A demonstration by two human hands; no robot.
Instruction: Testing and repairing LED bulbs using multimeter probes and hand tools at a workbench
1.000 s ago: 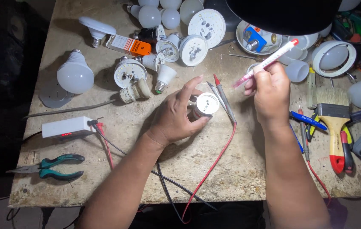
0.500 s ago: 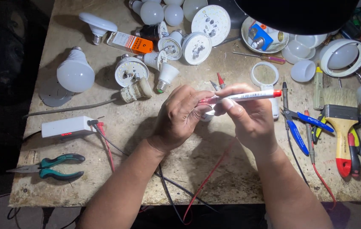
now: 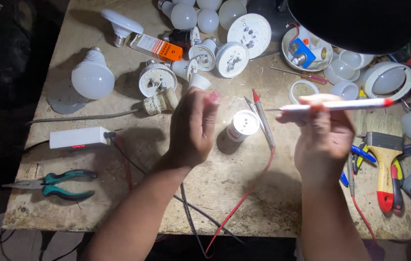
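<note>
Your right hand [image 3: 324,137] grips the white pen-shaped tool [image 3: 333,105]; your left hand [image 3: 193,128] hangs open, just left of the bulb base [image 3: 242,124] on the bench [image 3: 133,193].

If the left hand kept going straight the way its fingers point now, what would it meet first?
Judging loosely, since height is unclear: the left hand points up the bench, so it would likely meet the small white cap just beyond its fingertips, then the open bulb bases behind.

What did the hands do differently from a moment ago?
The left hand let go of the small white bulb base, which now stands alone on the table, and drew away leftward. The right hand moved right, still holding the white pen-like tool, now level. The pliers and loose bulbs stayed put.
</note>
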